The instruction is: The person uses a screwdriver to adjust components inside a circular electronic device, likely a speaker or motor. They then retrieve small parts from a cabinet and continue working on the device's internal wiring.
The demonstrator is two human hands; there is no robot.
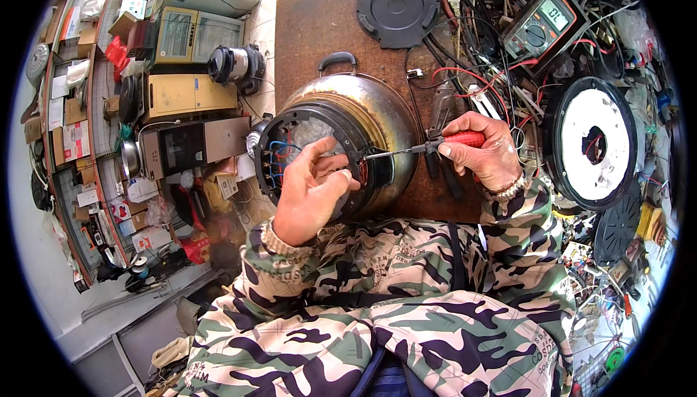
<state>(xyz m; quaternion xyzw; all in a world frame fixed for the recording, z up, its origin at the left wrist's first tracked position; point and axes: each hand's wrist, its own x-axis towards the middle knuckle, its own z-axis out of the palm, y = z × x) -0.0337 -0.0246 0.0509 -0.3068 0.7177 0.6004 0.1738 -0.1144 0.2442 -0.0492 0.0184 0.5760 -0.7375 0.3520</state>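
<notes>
Two hands at work, centre of the frame. Right hand (488,152) is wrapped tight round the red handle of a screwdriver (428,146), and the tool lies almost level, long axis running right to left, its thin steel shaft pointing left into the open underside of the cooker pot (363,117). Left hand (311,192) is curled at the pot's rim, fingers bent in against the black ring; whether it pinches anything I cannot tell. The pot lies tipped on its side at the middle of the brown table (319,19), round base facing lower left, black carry handle up toward the top. Its shell is dull, scuffed metal, rounded like a drum; inside the black plastic ring show blue and red wires. Camouflage sleeves come up from the lower edge. Out right, a white round heating plate (592,143) in a black rim; upper right, a multimeter (541,25) among tangled leads; top centre, a black round lid (398,6).
</notes>
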